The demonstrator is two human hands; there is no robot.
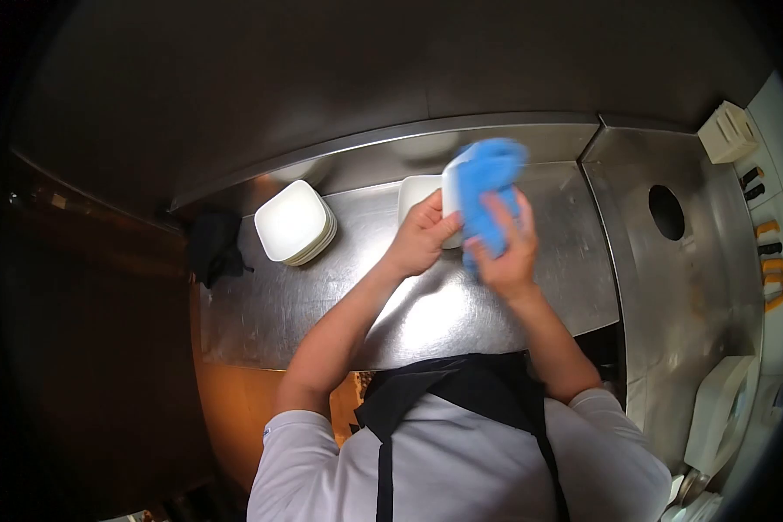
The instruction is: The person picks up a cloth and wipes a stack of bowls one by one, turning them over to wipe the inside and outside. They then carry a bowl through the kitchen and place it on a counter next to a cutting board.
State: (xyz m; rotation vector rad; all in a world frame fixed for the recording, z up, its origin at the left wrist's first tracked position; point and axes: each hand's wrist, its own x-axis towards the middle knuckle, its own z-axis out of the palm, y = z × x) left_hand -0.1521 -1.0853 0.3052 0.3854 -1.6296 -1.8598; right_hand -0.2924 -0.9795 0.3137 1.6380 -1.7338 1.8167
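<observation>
My left hand (424, 236) grips the edge of a white dish (450, 190), which is tilted up over the steel counter. With my right hand (507, 248) I hold a blue cloth (485, 187) against the dish; the cloth is blurred and covers most of it. Behind my left hand, another white dish (416, 189) lies on the counter, partly hidden by the hand and the held dish. To the left stands a stack of white square dishes (294, 222).
The steel counter (252, 322) has a raised back edge. Black cloth (217, 247) lies at its left end. On the right are a steel surface with a round hole (666, 212), a cream holder (727, 133), knives with black and yellow handles (772, 280), and a white container (720, 413).
</observation>
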